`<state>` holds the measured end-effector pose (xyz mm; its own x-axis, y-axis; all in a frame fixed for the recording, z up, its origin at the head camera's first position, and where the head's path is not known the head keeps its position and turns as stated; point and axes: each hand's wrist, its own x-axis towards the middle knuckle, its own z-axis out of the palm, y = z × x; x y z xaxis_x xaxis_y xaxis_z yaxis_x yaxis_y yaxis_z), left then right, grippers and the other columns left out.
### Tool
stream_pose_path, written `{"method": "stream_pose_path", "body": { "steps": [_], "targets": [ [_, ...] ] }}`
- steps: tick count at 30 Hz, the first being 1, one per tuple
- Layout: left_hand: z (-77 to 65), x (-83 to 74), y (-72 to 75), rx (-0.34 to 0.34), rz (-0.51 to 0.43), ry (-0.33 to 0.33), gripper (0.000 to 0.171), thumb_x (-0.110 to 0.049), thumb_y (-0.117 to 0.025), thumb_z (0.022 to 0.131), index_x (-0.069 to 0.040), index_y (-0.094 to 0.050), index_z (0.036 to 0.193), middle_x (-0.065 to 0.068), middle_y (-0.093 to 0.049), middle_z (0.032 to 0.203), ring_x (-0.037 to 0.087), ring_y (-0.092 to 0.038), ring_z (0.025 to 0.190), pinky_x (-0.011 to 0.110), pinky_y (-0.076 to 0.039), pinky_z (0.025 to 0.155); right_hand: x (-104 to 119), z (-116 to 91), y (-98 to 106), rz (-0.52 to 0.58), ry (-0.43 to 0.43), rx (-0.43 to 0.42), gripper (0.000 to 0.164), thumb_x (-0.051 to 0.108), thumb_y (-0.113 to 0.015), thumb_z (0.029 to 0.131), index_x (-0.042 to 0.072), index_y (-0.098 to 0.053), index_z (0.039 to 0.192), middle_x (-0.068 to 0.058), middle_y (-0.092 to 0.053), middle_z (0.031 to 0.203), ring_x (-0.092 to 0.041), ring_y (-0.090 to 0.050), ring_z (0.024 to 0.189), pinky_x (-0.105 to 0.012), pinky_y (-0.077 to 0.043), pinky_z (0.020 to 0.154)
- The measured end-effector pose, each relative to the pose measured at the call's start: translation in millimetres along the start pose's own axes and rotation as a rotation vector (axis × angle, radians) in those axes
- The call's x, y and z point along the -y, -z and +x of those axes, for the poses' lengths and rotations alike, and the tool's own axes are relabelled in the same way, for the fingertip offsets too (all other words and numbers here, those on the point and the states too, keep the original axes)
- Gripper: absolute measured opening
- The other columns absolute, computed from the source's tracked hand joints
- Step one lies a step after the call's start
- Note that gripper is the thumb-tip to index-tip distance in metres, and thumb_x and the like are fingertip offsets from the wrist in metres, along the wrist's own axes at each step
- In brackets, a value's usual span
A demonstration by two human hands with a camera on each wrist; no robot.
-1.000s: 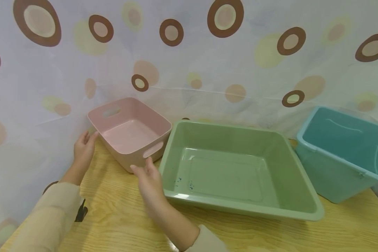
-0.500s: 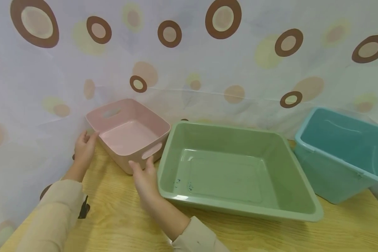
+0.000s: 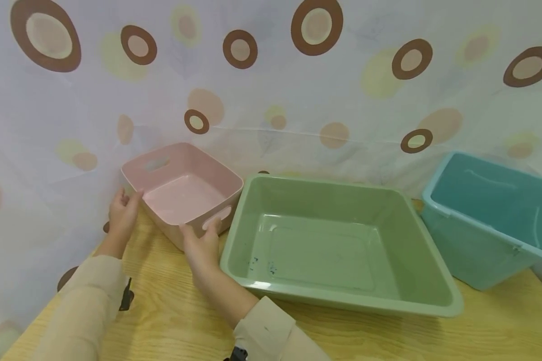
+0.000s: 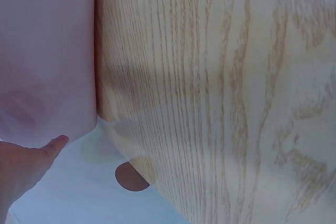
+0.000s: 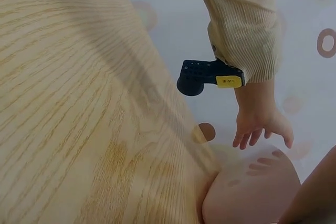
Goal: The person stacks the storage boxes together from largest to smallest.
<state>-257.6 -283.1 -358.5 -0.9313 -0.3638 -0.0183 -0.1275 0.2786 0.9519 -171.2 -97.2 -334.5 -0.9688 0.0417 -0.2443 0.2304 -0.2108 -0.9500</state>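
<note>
A pink plastic basket (image 3: 210, 168) with handle slots stands at the back left of the table. My left hand (image 3: 123, 218) is beside its left wall, thumb at the rim and fingers extended. In the right wrist view the left hand's fingers (image 5: 255, 139) point at the basket's side (image 5: 252, 195), loosely spread. At the near corner is my right hand (image 3: 203, 250), its thumb reaching to the rim and its fingers extended beside the front handle slot. A thumb (image 4: 52, 148) lies along the pink wall (image 4: 47, 51) in the left wrist view.
A large green basin (image 3: 339, 296) stands right of the basket, close against it. Farther right is a teal bin (image 3: 469, 250). A patterned curtain (image 3: 271, 100) hangs behind and left of the wooden table (image 3: 162, 311). A black wrist camera (image 5: 202, 74) sits on the left sleeve.
My right hand has moved left and up, closer to the basket's near corner and handle slot. My left hand has shifted slightly right, nearer the rim. The view has drifted a little.
</note>
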Motion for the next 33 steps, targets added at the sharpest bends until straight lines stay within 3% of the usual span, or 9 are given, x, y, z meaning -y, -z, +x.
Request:
{"method": "stream_pose_path", "body": {
  "steps": [7, 15, 22, 24, 25, 26, 28, 31, 33],
  "targets": [
    [1.6, 2.9, -5.7, 0.061, -0.037, 0.017, 0.081, -0.042, -0.037, 0.095, -0.005, 0.013, 0.147, 0.021, 0.005, 0.154, 0.034, -0.002, 0.143, 0.045, -0.011, 0.116, -4, 17, -3, 0.03, -0.01, -0.031, 0.09, 0.025, -0.06, 0.085, 0.005, 0.0, 0.149, -0.013, 0.001, 0.157, -0.033, -0.002, 0.144, -0.049, -0.009, 0.116],
    [0.8, 4.0, -10.1, 0.019, -0.061, 0.014, 0.082, -0.035, -0.039, 0.093, -0.006, 0.015, 0.147, 0.023, -0.001, 0.154, 0.035, -0.008, 0.142, 0.044, -0.014, 0.116, -6, 25, -5, -0.024, -0.047, -0.032, 0.09, 0.028, -0.061, 0.085, 0.004, -0.003, 0.149, -0.013, -0.003, 0.157, -0.033, -0.005, 0.143, -0.047, -0.011, 0.116],
    [-0.1, 6.3, -12.5, 0.052, -0.092, 0.014, 0.078, -0.029, -0.037, 0.095, -0.006, 0.018, 0.145, 0.021, 0.0, 0.154, 0.032, -0.006, 0.143, 0.042, -0.012, 0.117, -8, 30, -5, -0.011, -0.06, -0.013, 0.09, 0.026, -0.061, 0.085, 0.001, -0.002, 0.148, -0.015, -0.002, 0.156, -0.035, -0.004, 0.143, -0.049, -0.011, 0.115],
    [0.0, 6.4, -13.6, 0.042, -0.098, -0.006, 0.075, -0.026, -0.037, 0.095, -0.005, 0.012, 0.147, 0.022, -0.008, 0.153, 0.032, -0.012, 0.142, 0.042, -0.014, 0.116, -7, 30, -5, 0.0, -0.07, -0.001, 0.09, 0.025, -0.061, 0.086, 0.001, 0.0, 0.148, -0.016, -0.001, 0.156, -0.035, -0.003, 0.143, -0.05, -0.011, 0.115],
    [0.3, 6.2, -14.7, 0.024, -0.097, -0.017, 0.068, -0.024, -0.038, 0.094, -0.004, -0.002, 0.149, 0.022, -0.021, 0.151, 0.029, -0.021, 0.14, 0.039, -0.019, 0.116, -6, 30, -4, 0.004, -0.075, 0.004, 0.09, 0.025, -0.061, 0.086, 0.001, 0.0, 0.148, -0.016, -0.001, 0.156, -0.036, -0.003, 0.143, -0.05, -0.011, 0.115],
    [0.5, 5.9, -15.6, 0.016, -0.098, -0.028, 0.059, -0.023, -0.038, 0.094, -0.003, -0.016, 0.146, 0.022, -0.026, 0.148, 0.028, -0.025, 0.139, 0.039, -0.022, 0.115, -6, 31, -4, 0.006, -0.084, 0.011, 0.09, 0.025, -0.06, 0.087, 0.001, 0.001, 0.148, -0.016, 0.0, 0.156, -0.035, -0.002, 0.143, -0.05, -0.01, 0.115],
    [0.5, 5.0, -17.0, 0.007, -0.102, -0.049, 0.044, -0.02, -0.038, 0.094, -0.001, -0.031, 0.133, 0.021, -0.031, 0.147, 0.028, -0.029, 0.137, 0.039, -0.024, 0.114, -5, 31, -4, 0.006, -0.089, 0.016, 0.089, 0.024, -0.06, 0.087, 0.001, 0.001, 0.148, -0.016, 0.0, 0.156, -0.035, -0.002, 0.143, -0.049, -0.01, 0.115],
    [-0.7, 3.3, -17.4, 0.008, -0.092, -0.059, 0.043, -0.019, -0.037, 0.094, -0.004, -0.034, 0.134, 0.018, -0.029, 0.149, 0.027, -0.028, 0.138, 0.039, -0.024, 0.114, -5, 32, -4, 0.004, -0.086, 0.014, 0.089, 0.022, -0.06, 0.087, 0.001, 0.001, 0.148, -0.016, -0.002, 0.156, -0.034, -0.004, 0.143, -0.048, -0.011, 0.116],
    [-1.9, 2.4, -17.2, 0.016, -0.099, -0.06, 0.059, -0.019, -0.036, 0.094, -0.006, -0.016, 0.149, 0.019, -0.018, 0.153, 0.031, -0.021, 0.14, 0.042, -0.022, 0.115, -5, 32, -4, 0.003, -0.073, 0.008, 0.089, 0.021, -0.06, 0.087, 0.0, 0.001, 0.148, -0.016, -0.003, 0.156, -0.034, -0.005, 0.143, -0.047, -0.011, 0.116]
  ]
}}
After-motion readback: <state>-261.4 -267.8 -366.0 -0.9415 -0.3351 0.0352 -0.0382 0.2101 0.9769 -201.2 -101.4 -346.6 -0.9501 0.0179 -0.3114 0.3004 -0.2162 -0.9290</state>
